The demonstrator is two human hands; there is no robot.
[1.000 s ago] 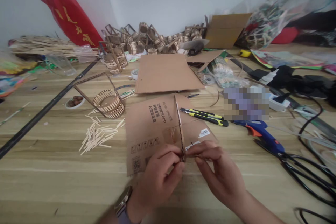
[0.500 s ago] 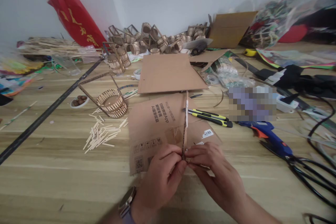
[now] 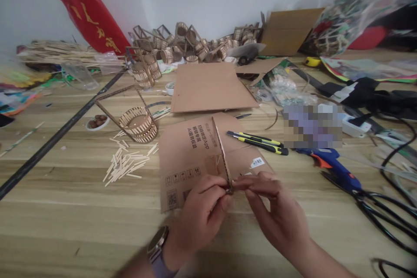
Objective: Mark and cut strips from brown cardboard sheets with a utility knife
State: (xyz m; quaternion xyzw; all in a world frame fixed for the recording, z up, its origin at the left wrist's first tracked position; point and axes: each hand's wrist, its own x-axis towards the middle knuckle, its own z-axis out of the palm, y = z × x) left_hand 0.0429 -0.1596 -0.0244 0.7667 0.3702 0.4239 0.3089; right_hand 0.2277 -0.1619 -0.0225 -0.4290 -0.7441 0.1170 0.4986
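My left hand point(image 3: 203, 208) pinches the near end of a narrow cardboard strip point(image 3: 221, 152) between thumb and fingers. The strip stands on edge, its corrugated side showing, and points away from me over a flat printed cardboard sheet point(image 3: 176, 152). My right hand point(image 3: 276, 208) has its fingers stretched toward that same near end, the tips at or touching it. Its thumb is apart from the strip. The small end of the strip is partly hidden by the fingers. Just beyond my right hand lie yellow-and-black utility knives point(image 3: 260, 142).
A small basket of sticks with a tall handle point(image 3: 138, 126) stands left, near loose short sticks point(image 3: 125, 165) and a bowl of brown balls point(image 3: 97, 122). A blue glue gun point(image 3: 339, 169) with black cable lies right. Plain cardboard point(image 3: 208, 89) and piled baskets point(image 3: 192, 45) are behind.
The strip's far end has swung left, off the knives. My right thumb has come away from the strip's near end. The left hand keeps its grip.
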